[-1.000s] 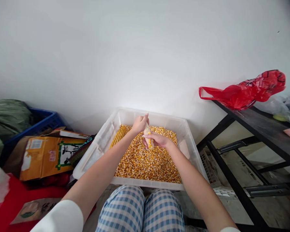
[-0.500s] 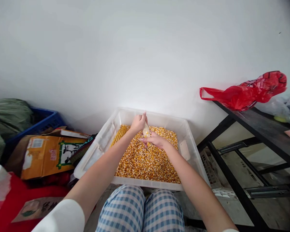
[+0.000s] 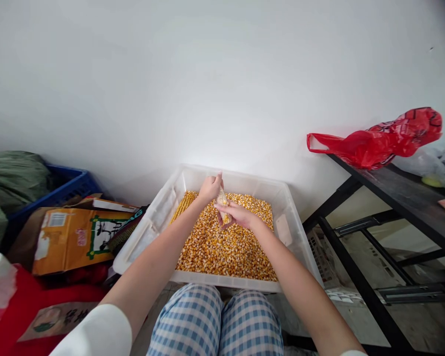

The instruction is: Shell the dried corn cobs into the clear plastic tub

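A mostly stripped corn cob (image 3: 221, 198), with a few yellow kernels left on it, is held over the tub between both hands. My left hand (image 3: 211, 188) is closed round its upper end. Lower down, my right hand (image 3: 237, 215) has its fingers wrapped about the cob, the thumb lying along it. Below them spreads a thick layer of loose corn kernels (image 3: 222, 254). An ear of corn (image 3: 183, 205) with its kernels on lies at the tub's left side, partly behind my left forearm.
The translucent plastic tub (image 3: 300, 232) stands against the white wall, before my knees. To the left are an orange cardboard box (image 3: 70, 242), a blue crate (image 3: 77, 185) and a red bag (image 3: 25, 306). At right, a black table (image 3: 404, 193) carries a red plastic bag (image 3: 378, 143).
Both hands and the cob have shifted slightly to the left. My right-hand fingers have changed position around the cob's lower end.
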Available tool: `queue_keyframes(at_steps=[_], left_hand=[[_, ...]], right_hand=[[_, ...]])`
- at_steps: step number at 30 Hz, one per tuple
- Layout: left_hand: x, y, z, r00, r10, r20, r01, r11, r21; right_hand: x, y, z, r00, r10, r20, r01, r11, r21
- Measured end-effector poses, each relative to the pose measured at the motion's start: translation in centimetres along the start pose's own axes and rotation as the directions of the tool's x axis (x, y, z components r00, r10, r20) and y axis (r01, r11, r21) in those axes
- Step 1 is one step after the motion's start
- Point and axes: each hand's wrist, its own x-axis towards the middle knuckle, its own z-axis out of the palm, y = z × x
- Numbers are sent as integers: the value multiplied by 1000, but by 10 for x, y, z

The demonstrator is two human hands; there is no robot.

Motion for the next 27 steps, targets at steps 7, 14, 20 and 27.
queue_keyframes(at_steps=[7, 14, 20, 27], left_hand=[[1, -1, -2, 999, -47, 26, 49, 996, -70], [2, 1, -4, 988, -140, -59, 145, 986, 83], [4, -10, 0, 984, -162, -77, 175, 962, 211], [3, -7, -1, 996, -86, 4, 86, 992, 96]], right_hand=[[-13, -4, -10, 975, 12, 220, -37, 993, 109], [0, 1, 2, 999, -15, -34, 7, 977, -211], [5, 9, 1, 993, -25, -118, -31, 893, -448], [-11, -9, -9, 986, 117, 118, -93, 977, -190]])
